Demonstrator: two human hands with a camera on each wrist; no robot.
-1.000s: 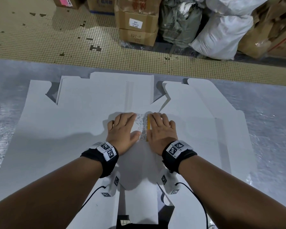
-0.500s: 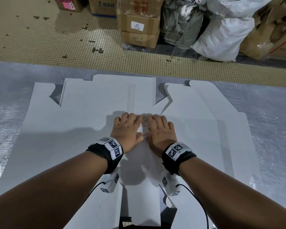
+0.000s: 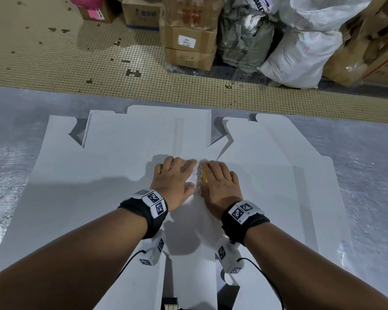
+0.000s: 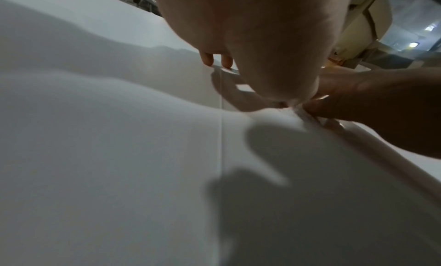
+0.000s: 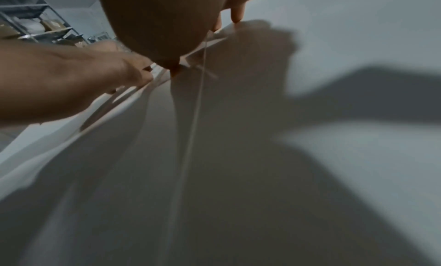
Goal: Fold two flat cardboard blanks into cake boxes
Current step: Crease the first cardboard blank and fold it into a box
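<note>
Two flat white cardboard blanks lie side by side on the floor mat: the left blank (image 3: 99, 175) and the right blank (image 3: 278, 175), which meet in the middle. My left hand (image 3: 175, 182) and right hand (image 3: 217, 186) press flat on that seam, fingers straight and palms down. Between them shows a narrow patterned strip (image 3: 197, 177) with a yellow line. In the left wrist view my left hand (image 4: 238, 43) rests on white card (image 4: 119, 138) beside a crease. In the right wrist view my right hand (image 5: 162, 24) also bears on the card (image 5: 334, 157).
The blanks rest on a silvery mat (image 3: 367, 164). Beyond it is tiled floor (image 3: 54, 59), with stacked brown cartons (image 3: 188, 41) and white sacks (image 3: 300, 59) along the far side. Notched flaps of the blanks lie near my forearms.
Both hands stay pressed at the seam. Half a second ago they sat close together over the patterned strip; now they are slightly apart and the strip with its yellow line shows again.
</note>
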